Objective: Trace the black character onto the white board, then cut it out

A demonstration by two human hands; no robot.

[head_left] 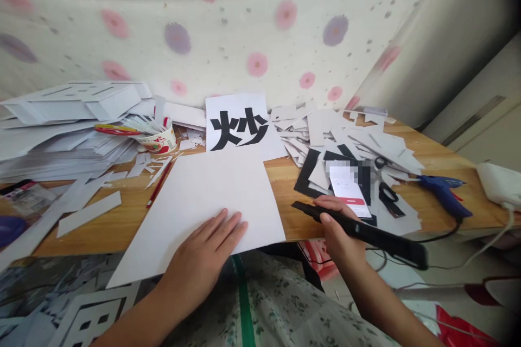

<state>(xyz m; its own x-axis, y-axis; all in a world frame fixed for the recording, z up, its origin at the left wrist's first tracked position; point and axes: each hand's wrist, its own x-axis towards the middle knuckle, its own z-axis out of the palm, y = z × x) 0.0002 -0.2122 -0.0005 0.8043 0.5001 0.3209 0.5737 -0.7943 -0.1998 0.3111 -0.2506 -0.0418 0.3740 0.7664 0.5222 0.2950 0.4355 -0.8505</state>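
Observation:
My left hand (211, 246) lies flat, fingers stretched out, on a large blank white sheet (220, 181) of board at the table's front edge. Its near-left corner reaches past the edge. In my right hand (340, 227) is a long black utility knife (382, 238), held to the right of the sheet and apart from it. The knife's narrow end points left; its blade is hard to make out. Behind the board lies a paper with a large black Chinese character (240, 129). A red pencil (158, 184) rests along the sheet's left side.
Right of the board are a lit phone (350, 190), black-handled scissors (385, 179), white offcuts (309, 124) and a blue glue gun (443, 192) with its cable. At left stand a cup of tools (158, 141) and stacked white boards (69, 146). A patterned curtain (228, 27) hangs behind.

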